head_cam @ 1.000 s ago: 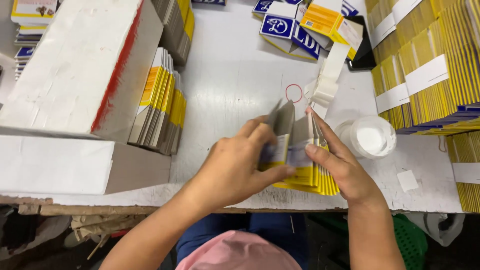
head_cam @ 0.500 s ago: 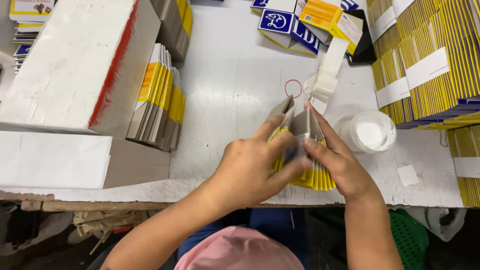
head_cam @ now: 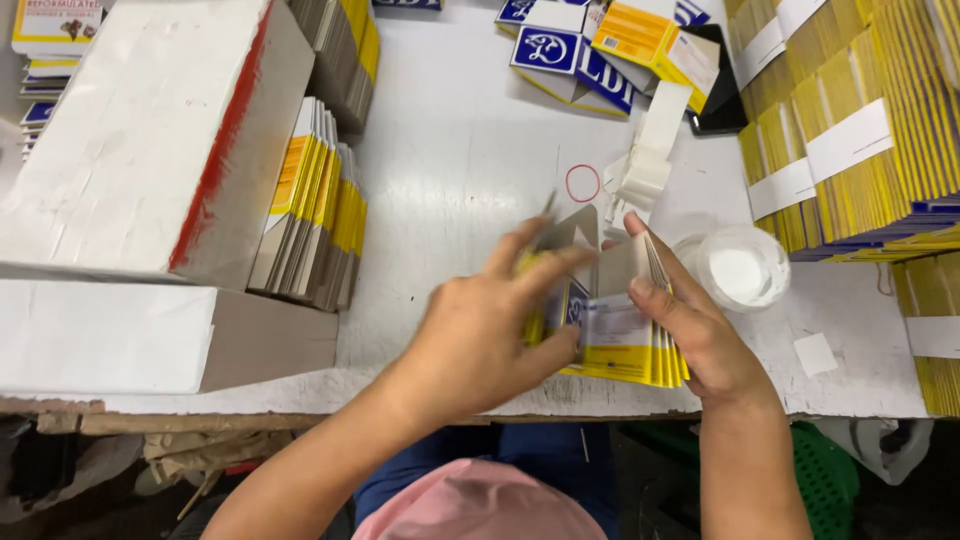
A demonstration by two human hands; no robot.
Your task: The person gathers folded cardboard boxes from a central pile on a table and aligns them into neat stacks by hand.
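Both hands' grip, yellow flattened cartons, fanned, upright

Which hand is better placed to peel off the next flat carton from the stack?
Left. The left hand already pinches a raised flap, while the right hand grips the stack of flat cartons.

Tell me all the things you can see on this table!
Flat cartons: one stack, yellow, blue and grey, held at the near edge.
Upright cartons: one row, yellow and grey, left of centre.
White blocks: two, one with a red edge, far left.
Banded bundles: several, yellow with white bands, right side.
Loose cartons: a few, blue, white and orange, top centre.
Rubber band: one, red, centre.
Paper strips: a small pile, white, beside the band.
Tub: one, white, right of the hands.
Table: one, white.
Left hand: on the stack.
Right hand: on the stack.
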